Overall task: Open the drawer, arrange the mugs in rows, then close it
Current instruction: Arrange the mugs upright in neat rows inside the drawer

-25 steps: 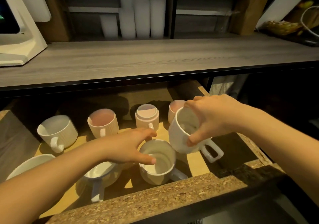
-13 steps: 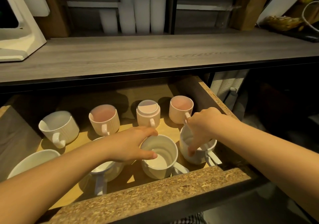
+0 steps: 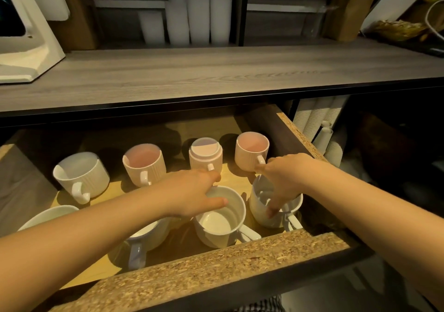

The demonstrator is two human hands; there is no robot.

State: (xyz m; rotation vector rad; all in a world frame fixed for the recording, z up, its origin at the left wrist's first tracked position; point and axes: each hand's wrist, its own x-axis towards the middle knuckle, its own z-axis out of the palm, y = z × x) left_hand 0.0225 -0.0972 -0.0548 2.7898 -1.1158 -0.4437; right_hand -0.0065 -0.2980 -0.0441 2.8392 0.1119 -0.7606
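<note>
The wooden drawer (image 3: pixel 216 271) stands pulled out under the counter. Several ribbed mugs line its back: a white one (image 3: pixel 81 174), two pinkish ones (image 3: pixel 145 164) (image 3: pixel 251 152) and a lidded one (image 3: pixel 205 154). In the front row my left hand (image 3: pixel 192 195) grips the rim of a white mug (image 3: pixel 219 218). My right hand (image 3: pixel 284 179) holds the rim of the rightmost white mug (image 3: pixel 266 208), which rests on the drawer floor, thumb inside. Another white mug (image 3: pixel 146 237) sits partly hidden under my left forearm, and a bowl-like mug (image 3: pixel 45 215) is at the far left.
A grey wood-grain counter (image 3: pixel 216 71) overhangs the drawer's back. On it stand a white appliance (image 3: pixel 26 47) at left and stacks of white cups (image 3: pixel 189 11) behind. More stacked paper cups (image 3: pixel 317 122) sit right of the drawer.
My right hand lowered its white mug from mid-air down to the drawer floor at the front right. My left hand stayed on the middle mug's rim.
</note>
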